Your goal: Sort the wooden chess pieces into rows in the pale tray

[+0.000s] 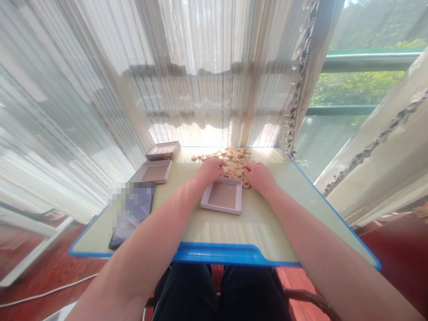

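A loose heap of round wooden xiangqi pieces (239, 155), marked in red and black, lies on the far middle of the table. At the heap's left side is my left hand (211, 169), its fingers bent and closed at the tips; what is between them is hidden. My right hand (260, 175) is at the right side, with thumb and fingers pinched around a xiangqi piece (244, 169). Just in front of the heap, between my forearms, sits a shallow open box (221, 211) with a bare brown bottom.
Two more shallow box parts stand at the left: one box (166, 178) nearer and another box (163, 156) behind it. A dark tablet (142, 218) lies near the left edge. The table (217, 234) has a blue rim, and sheer curtains (207, 98) hang behind it.
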Demonstrator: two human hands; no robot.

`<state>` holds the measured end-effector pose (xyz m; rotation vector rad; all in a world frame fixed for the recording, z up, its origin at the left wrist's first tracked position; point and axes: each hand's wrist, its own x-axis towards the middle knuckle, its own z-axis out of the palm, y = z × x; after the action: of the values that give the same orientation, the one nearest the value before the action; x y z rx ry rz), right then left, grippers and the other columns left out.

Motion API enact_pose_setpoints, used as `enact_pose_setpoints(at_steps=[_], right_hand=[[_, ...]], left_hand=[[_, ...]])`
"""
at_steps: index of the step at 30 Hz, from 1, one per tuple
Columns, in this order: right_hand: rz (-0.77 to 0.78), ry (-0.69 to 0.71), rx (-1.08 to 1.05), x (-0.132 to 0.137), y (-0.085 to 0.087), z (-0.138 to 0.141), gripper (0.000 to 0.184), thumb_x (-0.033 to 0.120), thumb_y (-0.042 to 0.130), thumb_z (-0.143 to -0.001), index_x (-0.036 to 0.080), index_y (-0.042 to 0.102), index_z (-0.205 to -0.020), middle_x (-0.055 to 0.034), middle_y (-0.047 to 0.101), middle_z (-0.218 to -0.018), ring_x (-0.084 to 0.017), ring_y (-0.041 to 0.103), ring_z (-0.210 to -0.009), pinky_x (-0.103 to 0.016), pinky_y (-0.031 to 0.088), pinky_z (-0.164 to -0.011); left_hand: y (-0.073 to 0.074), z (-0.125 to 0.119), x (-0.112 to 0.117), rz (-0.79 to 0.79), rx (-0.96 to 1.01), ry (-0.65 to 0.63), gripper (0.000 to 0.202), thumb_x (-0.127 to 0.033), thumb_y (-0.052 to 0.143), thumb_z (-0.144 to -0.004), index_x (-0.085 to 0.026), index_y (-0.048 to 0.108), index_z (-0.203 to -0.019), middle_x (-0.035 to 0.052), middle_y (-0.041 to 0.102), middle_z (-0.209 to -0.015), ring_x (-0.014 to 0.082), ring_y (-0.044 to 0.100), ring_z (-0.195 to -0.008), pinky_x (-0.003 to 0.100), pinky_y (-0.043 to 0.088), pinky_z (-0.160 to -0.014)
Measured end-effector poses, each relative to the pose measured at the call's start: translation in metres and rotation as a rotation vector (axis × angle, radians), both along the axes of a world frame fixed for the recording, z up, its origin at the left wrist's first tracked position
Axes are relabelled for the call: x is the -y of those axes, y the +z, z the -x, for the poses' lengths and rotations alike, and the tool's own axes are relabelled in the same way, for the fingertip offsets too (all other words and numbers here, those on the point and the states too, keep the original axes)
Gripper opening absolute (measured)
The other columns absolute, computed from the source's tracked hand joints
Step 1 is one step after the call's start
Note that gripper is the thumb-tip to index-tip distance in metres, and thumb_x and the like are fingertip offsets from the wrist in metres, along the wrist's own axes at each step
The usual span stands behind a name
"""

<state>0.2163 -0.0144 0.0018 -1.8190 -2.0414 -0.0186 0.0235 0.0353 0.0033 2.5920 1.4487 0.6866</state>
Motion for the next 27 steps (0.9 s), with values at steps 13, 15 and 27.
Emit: enact_pose_setpoints(at_steps=[13,15,27], right_hand=[[-0.039,-0.265,-0.205,-0.004,0.001,-0.015,0.028,0.030,0.044,-0.084,0.022,0.068,-0.096,-0.0055,0.069,-0.090,-0.022,0.055,-0.093,-0.030,0.041,-0.078],[-0.047,-0.302,-0.245,-0.003,0.003,-0.018,0.029,0.027,0.042,-0.083,0.022,0.067,-0.098,-0.0057,0.069,-0.093,-0.021,0.057,-0.091,-0.029,0.041,-0.075],[0.092,-0.360,-0.235,-0.003,0.003,-0.020,0.028,0.024,0.044,-0.079,0.021,0.068,-0.095,-0.0080,0.068,-0.096,-0.021,0.061,-0.084,-0.030,0.044,-0.068]], left_hand=[[-0.004,0.002,-0.004,-0.026,-0.023,-0.038,0.031,-0.010,0.046,-0.069,-0.017,0.072,-0.086,0.0045,0.063,-0.085,0.0173,0.059,-0.086,0.028,0.047,-0.083],[-0.004,0.003,-0.004,-0.028,-0.020,-0.034,0.032,-0.010,0.045,-0.070,-0.017,0.072,-0.087,0.0046,0.064,-0.086,0.0176,0.059,-0.086,0.028,0.047,-0.084],[-0.004,0.003,-0.003,0.080,-0.140,-0.179,0.042,-0.017,0.036,-0.081,-0.027,0.063,-0.112,-0.0052,0.058,-0.124,0.0176,0.045,-0.122,0.030,0.034,-0.105]])
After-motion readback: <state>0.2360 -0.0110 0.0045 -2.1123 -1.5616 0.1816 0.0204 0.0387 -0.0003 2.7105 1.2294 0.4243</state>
